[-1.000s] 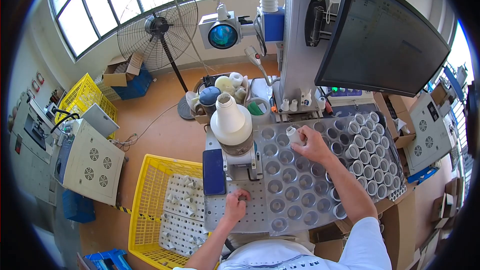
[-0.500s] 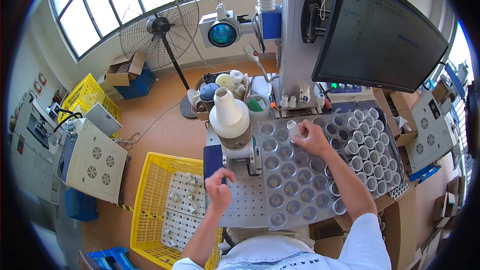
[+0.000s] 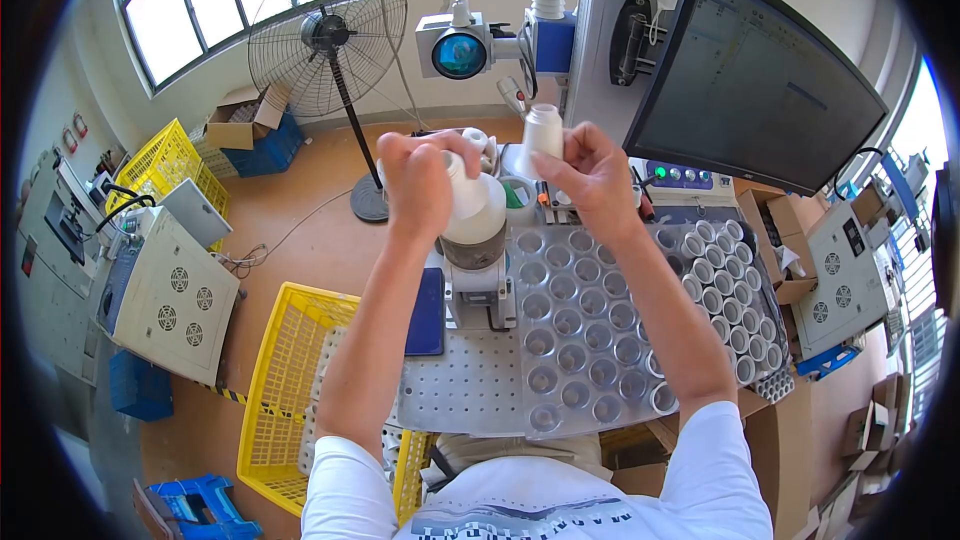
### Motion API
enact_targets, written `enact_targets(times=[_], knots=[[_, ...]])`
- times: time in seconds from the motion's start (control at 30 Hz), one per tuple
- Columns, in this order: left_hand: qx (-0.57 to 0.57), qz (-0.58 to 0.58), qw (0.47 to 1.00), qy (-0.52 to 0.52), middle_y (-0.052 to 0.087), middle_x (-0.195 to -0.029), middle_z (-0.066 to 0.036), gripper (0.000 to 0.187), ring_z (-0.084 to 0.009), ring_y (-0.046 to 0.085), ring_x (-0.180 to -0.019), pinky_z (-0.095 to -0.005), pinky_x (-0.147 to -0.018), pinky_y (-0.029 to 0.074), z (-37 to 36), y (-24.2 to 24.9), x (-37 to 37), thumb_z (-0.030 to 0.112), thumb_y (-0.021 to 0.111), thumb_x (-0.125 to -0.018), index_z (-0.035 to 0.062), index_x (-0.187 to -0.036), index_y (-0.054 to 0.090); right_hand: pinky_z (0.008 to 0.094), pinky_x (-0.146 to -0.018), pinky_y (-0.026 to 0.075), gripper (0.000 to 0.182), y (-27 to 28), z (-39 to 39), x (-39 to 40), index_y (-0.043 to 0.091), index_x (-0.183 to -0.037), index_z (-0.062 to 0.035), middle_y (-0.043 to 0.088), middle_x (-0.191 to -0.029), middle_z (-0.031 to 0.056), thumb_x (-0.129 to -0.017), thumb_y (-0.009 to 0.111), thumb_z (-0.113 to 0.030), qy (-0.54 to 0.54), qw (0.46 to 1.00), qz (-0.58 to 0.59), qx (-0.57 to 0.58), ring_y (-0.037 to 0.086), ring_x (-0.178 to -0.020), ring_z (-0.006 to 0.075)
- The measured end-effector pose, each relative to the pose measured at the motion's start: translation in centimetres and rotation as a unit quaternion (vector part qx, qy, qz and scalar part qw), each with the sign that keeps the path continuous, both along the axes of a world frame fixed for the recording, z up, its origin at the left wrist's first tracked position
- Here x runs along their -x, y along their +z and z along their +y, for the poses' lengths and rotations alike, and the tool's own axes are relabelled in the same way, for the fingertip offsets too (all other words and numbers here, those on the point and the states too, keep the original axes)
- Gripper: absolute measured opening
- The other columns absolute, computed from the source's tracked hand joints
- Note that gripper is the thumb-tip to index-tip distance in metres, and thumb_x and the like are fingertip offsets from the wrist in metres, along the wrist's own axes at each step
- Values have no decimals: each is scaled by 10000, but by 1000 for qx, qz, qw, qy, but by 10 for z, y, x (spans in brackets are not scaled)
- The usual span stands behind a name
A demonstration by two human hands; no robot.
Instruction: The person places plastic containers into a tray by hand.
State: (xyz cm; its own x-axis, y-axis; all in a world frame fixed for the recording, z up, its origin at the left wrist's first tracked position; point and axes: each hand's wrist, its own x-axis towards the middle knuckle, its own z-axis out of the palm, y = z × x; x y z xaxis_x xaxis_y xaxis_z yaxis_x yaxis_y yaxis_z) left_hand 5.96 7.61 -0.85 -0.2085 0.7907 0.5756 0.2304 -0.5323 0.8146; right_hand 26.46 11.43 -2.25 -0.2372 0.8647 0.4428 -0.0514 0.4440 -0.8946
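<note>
My right hand (image 3: 595,175) pinches a white plastic cone (image 3: 543,135) by its side and holds it upright, raised to the right of the fixture. My left hand (image 3: 418,180), fingers curled, is closed round the neck of another white cone (image 3: 466,190) on top of the rounded white fixture (image 3: 485,220). Its fingertips are partly hidden. Below and right of the fixture, a clear tray (image 3: 535,340) has rows of round pockets. Several white cups or cones (image 3: 735,290) stand mouth up in the right part of the tray.
A laser head (image 3: 460,55) hangs behind the fixture, and a monitor (image 3: 755,75) leans over the right. A phone-like dark blue slab (image 3: 426,310) lies left of the fixture. The yellow crate (image 3: 275,390), a standing fan (image 3: 328,30) and a metal perforated plate (image 3: 455,380) are also around.
My right hand has lifted the cone from over the tray, up and left. My left hand has risen from beside the slab to the fixture's top and closed there. The camera view has shifted slightly.
</note>
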Motion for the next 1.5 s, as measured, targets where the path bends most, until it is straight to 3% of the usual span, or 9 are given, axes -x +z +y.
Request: enact_targets(times=[0.17, 0.23, 0.37, 0.5, 0.6, 0.77, 1.03, 1.23, 1.5], knots=[[-10, 75, 977, 201, 590, -574, -54, 268, -142, 538, -561, -243, -605, 439, -72, -8, 50, 92, 376, -613, -22, -552, 612, 282, -663, 455, 366, -16, -6, 54, 494, -759, -48, 541, -763, -1, -807, 817, -213, 32, 984, 46, -171, 495, -718, 87], [-37, 58, 962, 266, 591, -591, -76, 266, -162, 546, -583, -250, -617, 439, -90, -45, 80, 91, 371, -614, -24, -560, 605, 283, -679, 467, 331, -21, -16, 55, 531, -787, -29, 567, -787, 19, -822, 804, -213, 23, 982, -140, -126, 513, -732, 107], [132, 13, 939, 317, 620, -647, -113, 301, -204, 539, -603, -319, -685, 490, -128, -143, 171, 138, 373, -696, -31, -583, 594, 300, -747, 492, 303, -30, -16, 52, 558, -806, -33, 620, -850, 66, -838, 787, -229, 22, 982, -134, -129, 582, -804, 151], [133, 38, 911, 390, 645, -721, -123, 291, -212, 587, -675, -334, -713, 494, -165, -238, 251, 125, 416, -700, -72, -699, 630, 377, -915, 485, 235, -39, -21, 14, 576, -866, -17, 679, -1077, 163, -857, 746, -179, 5, 976, -118, -183, 638, -1094, 260], [116, 39, 896, 428, 610, -727, -107, 267, -232, 599, -726, -351, -744, 480, -189, -273, 260, 49, 391, -707, -85, -756, 617, 369, -910, 487, 221, -46, -25, -57, 586, -916, -10, 685, -1091, 169, -860, 734, -164, -1, 967, -233, -103, 650, -1066, 260], [160, 46, 925, 341, 606, -751, -111, 249, -228, 576, -738, -345, -784, 477, -214, -282, 193, 24, 367, -676, -63, -730, 594, 426, -929, 497, 391, -53, -44, -181, 632, -1122, -15, 680, -1142, 185, -838, 701, -275, -51, 841, -532, 88, 645, -1074, 343], [141, 58, 988, -5, 615, -707, -149, 180, -258, 597, -704, -330, -743, 483, -158, -250, -14, 36, 370, -580, -53, -645, 512, 417, -1078, 409, 593, -101, -4, -267, 518, -1377, -66, 558, -1362, 185, -818, 688, -173, -197, 753, -616, 124, 534, -1265, 341], [204, 135, 966, -77, 624, -767, -186, 238, -379, 596, -752, -380, -741, 488, -136, -288, -31, -19, 400, -581, -25, -754, 563, 430, -1040, 448, 546, -153, 49, -286, 593, -1302, -74, 577, -1338, 169, -761, 642, -22, -207, 749, -629, 11, 526, -1267, 343], [206, 94, 972, -62, 638, -766, -169, 298, -324, 618, -746, -340, -730, 494, -142, -283, -32, -64, 369, -579, -37, -770, 597, 470, -929, 496, 368, -128, 72, -272, 669, -1104, -66, 636, -1186, 171, -745, 635, 9, -181, 679, -711, -2, 598, -1118, 375]])
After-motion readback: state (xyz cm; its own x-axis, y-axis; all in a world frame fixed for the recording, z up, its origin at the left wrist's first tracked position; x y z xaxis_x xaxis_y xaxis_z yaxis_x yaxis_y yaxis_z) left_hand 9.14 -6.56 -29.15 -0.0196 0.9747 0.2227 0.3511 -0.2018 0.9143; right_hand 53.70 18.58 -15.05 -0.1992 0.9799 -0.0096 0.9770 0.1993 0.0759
